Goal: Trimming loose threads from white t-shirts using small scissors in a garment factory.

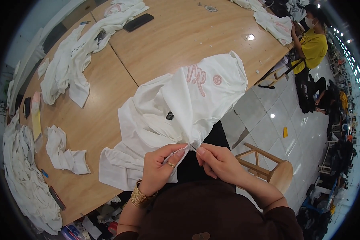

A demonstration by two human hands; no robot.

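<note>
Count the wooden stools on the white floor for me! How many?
2. One round-topped stool stands just right of the right hand. Another is under the person in yellow at the far table corner, mostly hidden. More may hide in the dim far aisle.

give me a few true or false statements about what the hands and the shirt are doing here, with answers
1. Both hands pinch the white shirt at one spot. True: left hand and right hand meet at its lower edge.
2. The left wrist is bare. False: it wears gold bangles.
3. The shirt bears pink lettering. True.
4. A wooden stool stands on the table. False: it stands on the tiled floor.
5. The person in yellow holds this shirt. False: that person sits at the table's far end.
</note>
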